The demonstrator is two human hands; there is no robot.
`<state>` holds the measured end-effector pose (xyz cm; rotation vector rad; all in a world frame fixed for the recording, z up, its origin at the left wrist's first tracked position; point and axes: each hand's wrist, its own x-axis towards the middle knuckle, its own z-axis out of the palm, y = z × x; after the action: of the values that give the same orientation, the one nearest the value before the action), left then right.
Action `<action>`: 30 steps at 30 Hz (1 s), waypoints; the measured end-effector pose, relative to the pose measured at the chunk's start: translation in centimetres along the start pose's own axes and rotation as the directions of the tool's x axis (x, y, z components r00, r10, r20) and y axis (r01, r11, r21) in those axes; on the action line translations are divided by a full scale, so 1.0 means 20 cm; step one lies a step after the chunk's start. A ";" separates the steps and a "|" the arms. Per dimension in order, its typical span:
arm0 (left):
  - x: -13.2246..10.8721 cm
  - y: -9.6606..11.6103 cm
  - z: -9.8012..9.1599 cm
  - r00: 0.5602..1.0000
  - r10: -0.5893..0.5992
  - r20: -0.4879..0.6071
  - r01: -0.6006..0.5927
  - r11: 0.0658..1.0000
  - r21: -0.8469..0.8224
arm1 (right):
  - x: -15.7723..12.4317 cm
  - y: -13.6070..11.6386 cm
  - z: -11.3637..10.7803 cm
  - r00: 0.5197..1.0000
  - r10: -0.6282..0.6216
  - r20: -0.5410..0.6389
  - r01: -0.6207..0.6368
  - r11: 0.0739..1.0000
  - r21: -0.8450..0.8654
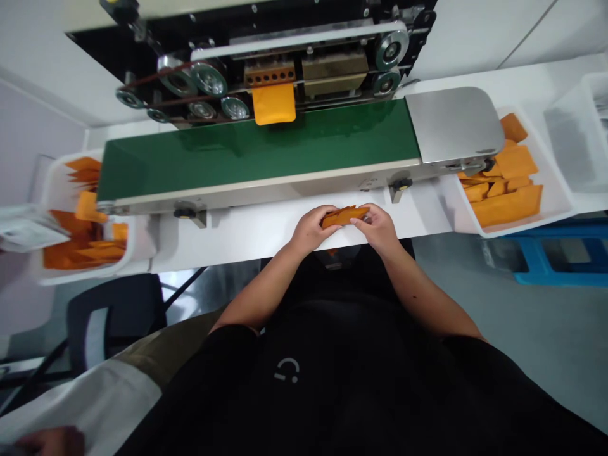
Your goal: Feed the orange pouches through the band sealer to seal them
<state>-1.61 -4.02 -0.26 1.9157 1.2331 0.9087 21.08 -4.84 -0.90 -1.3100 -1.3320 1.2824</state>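
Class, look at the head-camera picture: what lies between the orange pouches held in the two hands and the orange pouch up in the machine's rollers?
In the head view, the white table edge, the conveyor's pale side rail, then the bare green belt lie between the held pouches and the pouch in the rollers.

belt (pixel 256 149) behind hands | left tray (pixel 52 190) | right tray (pixel 555 202) | pouch (pixel 274 104) on belt

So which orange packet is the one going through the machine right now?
Find the long green conveyor belt across the middle. Along its far edge runs a black machine head with silver wheels. The flat orange packet hangs from under the brass blocks there, alone over the belt; the others lie heaped in white trays or sit in the person's hands.
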 end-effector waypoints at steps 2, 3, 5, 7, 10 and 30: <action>0.00 0.00 0.00 1.000 -0.025 -0.008 0.025 1.000 0.015 | 0.01 -0.01 0.00 1.000 -0.003 0.012 0.001 0.986 0.167; 0.00 0.00 0.00 0.999 -0.030 -0.013 0.030 0.999 0.021 | 0.01 -0.01 0.01 1.000 -0.004 0.011 0.002 0.974 0.228; 0.00 0.00 0.00 0.999 -0.037 -0.023 0.037 0.999 0.025 | 0.02 -0.02 0.01 1.000 0.004 -0.006 -0.002 0.951 0.309; 0.00 0.00 0.00 0.999 -0.044 -0.030 0.045 0.999 0.023 | 0.02 -0.03 0.00 0.999 0.021 -0.035 -0.008 0.936 0.352; 0.01 0.01 0.00 0.998 -0.054 -0.036 0.055 0.998 0.033 | 0.02 -0.04 -0.01 0.998 0.033 -0.058 -0.009 0.929 0.369; 0.00 -0.01 0.00 0.999 -0.027 -0.023 0.028 0.999 0.032 | 0.28 -0.80 -0.44 0.987 0.024 -0.159 0.034 0.933 0.357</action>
<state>-1.67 -3.88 -0.52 1.9132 1.2917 0.9041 27.22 2.78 15.39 -1.1231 -0.9336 1.3136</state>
